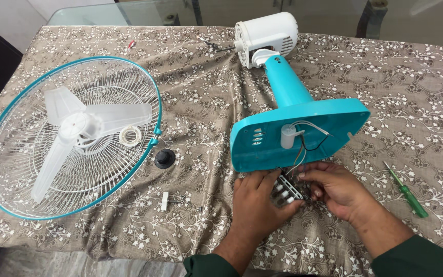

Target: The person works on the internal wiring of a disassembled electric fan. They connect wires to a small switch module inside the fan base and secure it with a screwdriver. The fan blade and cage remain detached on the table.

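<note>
the small switch block (pixel 289 189) is half covered by the fingers of the left hand (pixel 256 205) and right hand (pixel 337 190), so how each hand grips it cannot be told. the wires (pixel 299 154) run down behind the hands and their ends are hidden. both green sleeves (pixel 416 259) are cut off by the bottom edge. the underside of the teal base (pixel 334 115) shows, its top face hidden. the tiny red thing (pixel 131 44) near the far edge of the cloth (pixel 201 102) is too small to tell.
</note>
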